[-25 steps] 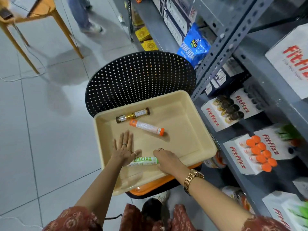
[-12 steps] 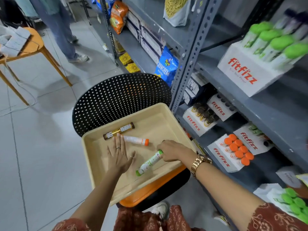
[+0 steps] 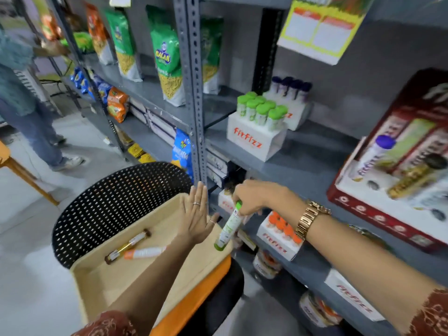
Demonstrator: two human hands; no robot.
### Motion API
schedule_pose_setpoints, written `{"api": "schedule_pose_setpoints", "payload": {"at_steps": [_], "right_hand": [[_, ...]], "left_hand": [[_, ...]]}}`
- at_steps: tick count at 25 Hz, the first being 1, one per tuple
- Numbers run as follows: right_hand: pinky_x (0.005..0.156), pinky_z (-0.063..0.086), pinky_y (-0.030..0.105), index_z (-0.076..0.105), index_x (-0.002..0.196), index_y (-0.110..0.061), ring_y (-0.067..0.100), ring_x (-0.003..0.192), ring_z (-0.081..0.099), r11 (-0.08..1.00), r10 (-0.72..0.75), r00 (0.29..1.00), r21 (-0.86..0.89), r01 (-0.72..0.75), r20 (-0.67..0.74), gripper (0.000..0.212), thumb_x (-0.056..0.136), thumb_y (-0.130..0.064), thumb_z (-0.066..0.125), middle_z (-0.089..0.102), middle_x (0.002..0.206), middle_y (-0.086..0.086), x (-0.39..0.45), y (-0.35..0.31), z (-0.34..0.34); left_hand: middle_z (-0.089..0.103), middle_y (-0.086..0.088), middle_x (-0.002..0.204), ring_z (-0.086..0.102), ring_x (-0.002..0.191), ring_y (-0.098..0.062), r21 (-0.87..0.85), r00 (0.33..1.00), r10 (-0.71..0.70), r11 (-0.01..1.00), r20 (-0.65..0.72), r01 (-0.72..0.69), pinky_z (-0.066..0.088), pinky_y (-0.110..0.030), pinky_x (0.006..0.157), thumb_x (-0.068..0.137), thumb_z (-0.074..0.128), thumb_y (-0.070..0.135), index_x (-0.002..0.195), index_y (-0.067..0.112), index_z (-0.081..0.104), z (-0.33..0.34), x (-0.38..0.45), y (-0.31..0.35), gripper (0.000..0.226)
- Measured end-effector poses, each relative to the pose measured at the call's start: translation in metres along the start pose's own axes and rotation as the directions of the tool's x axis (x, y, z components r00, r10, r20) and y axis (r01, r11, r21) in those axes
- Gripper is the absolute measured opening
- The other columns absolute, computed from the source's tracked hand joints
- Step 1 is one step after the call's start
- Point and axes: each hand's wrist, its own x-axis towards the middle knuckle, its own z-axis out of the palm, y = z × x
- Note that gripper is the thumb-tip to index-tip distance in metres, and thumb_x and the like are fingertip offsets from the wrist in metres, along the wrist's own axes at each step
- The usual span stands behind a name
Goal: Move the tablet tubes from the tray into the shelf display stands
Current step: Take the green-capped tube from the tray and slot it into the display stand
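Green-capped tube (image 3: 229, 226) hanging below gripping right hand (image 3: 252, 198), left hand (image 3: 196, 217) spread flat above tray (image 3: 101, 282)

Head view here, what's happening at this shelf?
A person is restocking tablet tubes. The right hand holds a green-capped tube by its top, lifted over the edge of the beige tray near the shelf. The left hand is open and flat above the tray, holding nothing. Two tubes remain lying in the tray: a brown-capped tube and an orange-capped tube. A stand of green-capped tubes sits on the shelf above.
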Motion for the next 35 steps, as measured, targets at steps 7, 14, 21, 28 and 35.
{"api": "schedule_pose_setpoints", "payload": {"at_steps": [7, 14, 21, 28, 35], "right_hand": [[0.048, 0.049, 0.021, 0.072, 0.084, -0.01, 0.021, 0.05, 0.067, 0.974, 0.194, 0.979, 0.128, -0.185, -0.064, 0.013, 0.075, -0.014, 0.062, 0.07, 0.065, 0.008, -0.11, 0.056, -0.046], [0.056, 0.062, 0.038, 0.072, 0.082, -0.018, 0.02, 0.051, 0.066, 0.884, 0.425, 0.892, 0.282, -0.373, -0.154, 0.012, 0.074, -0.013, 0.064, 0.068, 0.066, 0.005, -0.2, 0.114, -0.066], [0.061, 0.062, 0.043, 0.067, 0.09, -0.012, 0.026, 0.063, 0.073, 0.824, 0.53, 0.811, 0.377, -0.424, -0.247, 0.019, 0.077, -0.001, 0.059, 0.071, 0.089, 0.013, -0.232, 0.143, -0.071], [0.048, 0.058, 0.027, 0.068, 0.086, -0.007, 0.027, 0.066, 0.071, 0.769, 0.575, 0.781, 0.487, -0.414, -0.245, 0.018, 0.075, 0.005, 0.06, 0.066, 0.097, 0.015, -0.221, 0.153, -0.074], [0.047, 0.037, 0.024, 0.063, 0.087, -0.022, 0.02, 0.078, 0.056, 0.801, 0.596, 0.653, 0.407, -0.44, -0.467, 0.021, 0.072, -0.016, 0.076, 0.055, 0.09, 0.0, -0.212, 0.16, -0.063]], "left_hand": [[-0.004, -0.009, 0.154, -0.005, 0.142, -0.029, 0.017, 0.968, 0.246, 0.969, -0.05, -0.245, 0.0, -0.051, 0.115, 0.094, 0.041, 0.042, 0.144, 0.008, 0.001, -0.012, 0.055, 0.114, 0.072], [-0.013, -0.006, 0.156, -0.012, 0.143, -0.022, 0.031, 0.916, 0.4, 0.916, 0.022, -0.4, -0.002, -0.048, 0.115, 0.097, 0.028, 0.044, 0.144, 0.011, -0.01, 0.002, 0.09, 0.21, 0.069], [-0.003, -0.008, 0.158, -0.004, 0.144, -0.021, 0.044, 0.881, 0.411, 0.901, 0.234, -0.432, 0.0, -0.045, 0.117, 0.093, 0.01, 0.055, 0.146, 0.009, -0.003, 0.038, 0.1, 0.237, 0.071], [0.006, -0.005, 0.158, 0.002, 0.144, -0.02, 0.024, 0.887, 0.4, 0.909, 0.233, -0.416, -0.002, -0.041, 0.117, 0.096, 0.02, 0.053, 0.146, 0.011, 0.004, 0.049, 0.105, 0.234, 0.067], [0.003, -0.005, 0.158, -0.001, 0.144, -0.021, 0.025, 0.888, 0.386, 0.914, 0.252, -0.404, -0.006, -0.04, 0.116, 0.095, 0.017, 0.055, 0.146, 0.014, 0.001, 0.051, 0.106, 0.234, 0.068]]}}
